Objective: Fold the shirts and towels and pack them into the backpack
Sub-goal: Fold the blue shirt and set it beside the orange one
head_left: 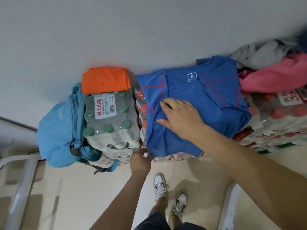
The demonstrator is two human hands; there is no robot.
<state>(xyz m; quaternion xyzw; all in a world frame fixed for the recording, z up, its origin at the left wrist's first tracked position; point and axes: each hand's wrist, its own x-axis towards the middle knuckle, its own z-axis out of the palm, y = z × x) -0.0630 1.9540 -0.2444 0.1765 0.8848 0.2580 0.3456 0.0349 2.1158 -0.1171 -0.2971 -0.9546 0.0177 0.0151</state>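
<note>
The person wears dark blue-grey shorts [149, 223] and white sneakers [180, 203] with grey panels and white laces; forearms [249, 163] uncovered.

Blue shirt [191, 97] with pink stitching, orange cloth [105, 79].

Matt mesh shirt [191, 97], glossy plastic wrap [113, 123]

The bare right arm reaches in from the near right, and the right hand [181, 117] lies palm down, fingers straight and slightly spread, pointing left and pressing flat on the blue shirt [207, 97]. The bare left arm comes up from the near edge, wrist straight, and the left hand [140, 161] curls its fingers round the shirt's near left corner.
</note>
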